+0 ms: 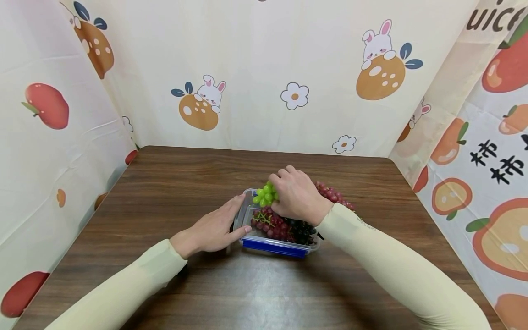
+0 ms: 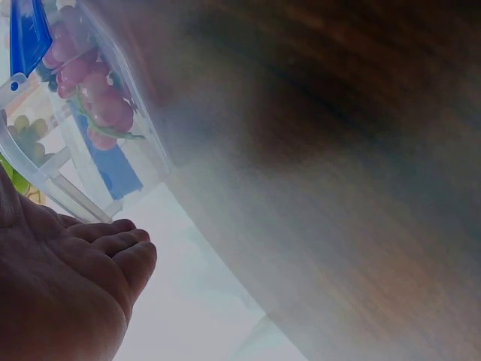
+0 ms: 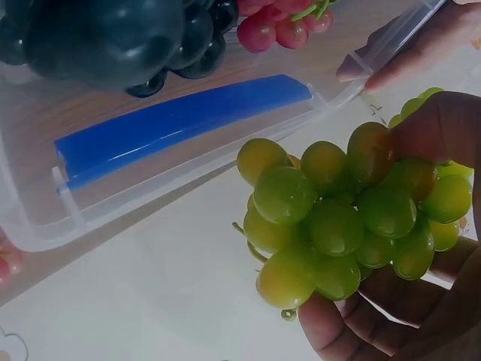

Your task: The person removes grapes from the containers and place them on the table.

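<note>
My right hand point(image 1: 298, 195) grips a bunch of green grapes point(image 3: 331, 214) over the far side of a clear plastic box with blue clips point(image 1: 274, 248). In the right wrist view the fingers and thumb curl round the bunch. Inside the box lie a bunch of red grapes point(image 1: 273, 224) at the middle and a bunch of black grapes point(image 1: 304, 231) at the right. My left hand point(image 1: 218, 224) is at the box's left side, fingers straight, fingertips right at the rim. The left wrist view shows its palm beside the box wall.
Another bunch of red grapes point(image 1: 335, 196) lies on the table behind the right wrist, partly hidden by it. The brown wooden table point(image 1: 185, 178) extends round the box. Printed cloth curtains point(image 1: 255, 114) stand along its back and both sides.
</note>
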A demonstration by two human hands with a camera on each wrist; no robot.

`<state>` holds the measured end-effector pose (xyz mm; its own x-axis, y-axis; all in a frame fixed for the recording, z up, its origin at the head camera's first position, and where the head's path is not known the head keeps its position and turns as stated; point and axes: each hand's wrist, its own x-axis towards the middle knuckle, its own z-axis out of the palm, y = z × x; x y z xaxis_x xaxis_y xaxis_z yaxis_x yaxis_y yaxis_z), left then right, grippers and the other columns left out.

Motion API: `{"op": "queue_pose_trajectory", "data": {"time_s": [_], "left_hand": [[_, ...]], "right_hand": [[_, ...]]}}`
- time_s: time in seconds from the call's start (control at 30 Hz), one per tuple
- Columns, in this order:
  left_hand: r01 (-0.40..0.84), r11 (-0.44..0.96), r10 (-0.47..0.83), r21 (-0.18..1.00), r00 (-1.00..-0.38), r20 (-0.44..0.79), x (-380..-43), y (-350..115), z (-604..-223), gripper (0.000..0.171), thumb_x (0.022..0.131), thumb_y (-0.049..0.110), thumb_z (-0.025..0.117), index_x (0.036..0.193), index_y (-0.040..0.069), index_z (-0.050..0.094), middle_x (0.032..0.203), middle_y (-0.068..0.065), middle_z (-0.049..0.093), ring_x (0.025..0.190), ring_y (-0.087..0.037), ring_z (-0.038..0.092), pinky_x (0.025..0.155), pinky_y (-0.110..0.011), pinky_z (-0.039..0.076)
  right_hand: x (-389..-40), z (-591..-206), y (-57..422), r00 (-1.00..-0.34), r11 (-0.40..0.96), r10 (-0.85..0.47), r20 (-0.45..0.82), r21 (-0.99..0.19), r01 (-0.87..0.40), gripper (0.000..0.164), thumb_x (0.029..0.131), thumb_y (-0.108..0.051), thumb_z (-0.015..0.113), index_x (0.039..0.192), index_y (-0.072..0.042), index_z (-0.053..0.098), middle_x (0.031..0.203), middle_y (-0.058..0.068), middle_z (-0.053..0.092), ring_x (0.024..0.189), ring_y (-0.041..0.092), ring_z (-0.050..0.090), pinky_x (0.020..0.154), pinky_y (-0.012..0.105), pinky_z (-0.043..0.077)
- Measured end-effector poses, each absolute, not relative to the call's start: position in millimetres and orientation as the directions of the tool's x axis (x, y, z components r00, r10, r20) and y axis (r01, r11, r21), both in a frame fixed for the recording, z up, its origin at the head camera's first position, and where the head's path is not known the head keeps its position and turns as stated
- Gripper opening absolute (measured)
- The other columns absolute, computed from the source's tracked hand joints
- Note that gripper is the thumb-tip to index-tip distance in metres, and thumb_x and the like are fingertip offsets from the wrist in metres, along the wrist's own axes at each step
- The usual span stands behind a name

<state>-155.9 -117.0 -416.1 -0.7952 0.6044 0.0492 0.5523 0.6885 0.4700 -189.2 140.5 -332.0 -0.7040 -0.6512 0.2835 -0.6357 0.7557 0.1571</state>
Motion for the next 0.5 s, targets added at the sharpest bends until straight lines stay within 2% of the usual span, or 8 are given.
{"op": "queue_pose_trajectory", "data": {"time_s": [0.5], "left_hand": [[0.551, 0.695, 0.604, 0.461, -0.796, 0.041, -156.3, -117.4, -416.4, 0.094, 0.102, 0.068, 0.04, 0.166, 0.01, 0.005, 0.171, -0.011, 0.015, 0.153, -0.027, 0.026, 0.119, -0.049, 0.032]], "right_hand": [[-191.4, -325.2, 148.1, -0.715, 0.787, -0.612, 0.339, 0.165, -0.595, 0.032, 0.075, -0.025, 0.079, 0.098, -0.006, 0.069, 0.086, 0.008, 0.065, 0.077, 0.027, 0.055, 0.069, 0.041, 0.053]]}}
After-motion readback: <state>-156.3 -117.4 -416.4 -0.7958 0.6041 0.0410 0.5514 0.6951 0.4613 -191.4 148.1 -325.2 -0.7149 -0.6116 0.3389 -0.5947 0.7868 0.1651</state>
